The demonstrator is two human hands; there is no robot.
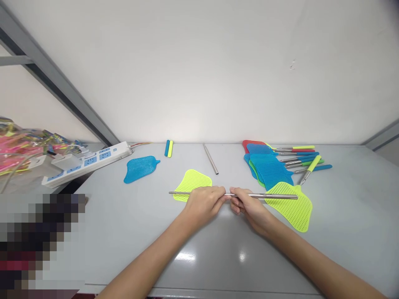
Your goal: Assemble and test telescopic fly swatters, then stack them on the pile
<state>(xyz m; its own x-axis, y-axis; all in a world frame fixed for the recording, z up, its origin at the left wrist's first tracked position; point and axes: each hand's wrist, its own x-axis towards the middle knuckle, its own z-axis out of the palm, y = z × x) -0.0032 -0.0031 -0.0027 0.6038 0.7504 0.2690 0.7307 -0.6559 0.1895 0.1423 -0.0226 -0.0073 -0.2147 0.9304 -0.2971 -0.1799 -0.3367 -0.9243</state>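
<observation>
A telescopic metal rod (274, 196) lies level across both hands, its thin end to the left and its thicker end to the right. My left hand (205, 199) is closed round the thinner part. Close beside it, my right hand (249, 205) pinches the rod near its middle. Behind my left hand is a yellow fly swatter head (193, 180), partly covered. The rod's thick end passes over a yellow fly swatter (299, 211) with a short metal stem and yellow grip. Farther back lies a second, collapsed metal rod (211, 159).
A blue swatter head (140, 168) lies at left, near a blue grip (167, 148) and a yellow grip (170, 148). Several assembled swatters (274, 168) are piled at right. A power strip (90, 162) and bagged colourful items (18, 149) occupy the far left. A wall (199, 83) stands behind the table.
</observation>
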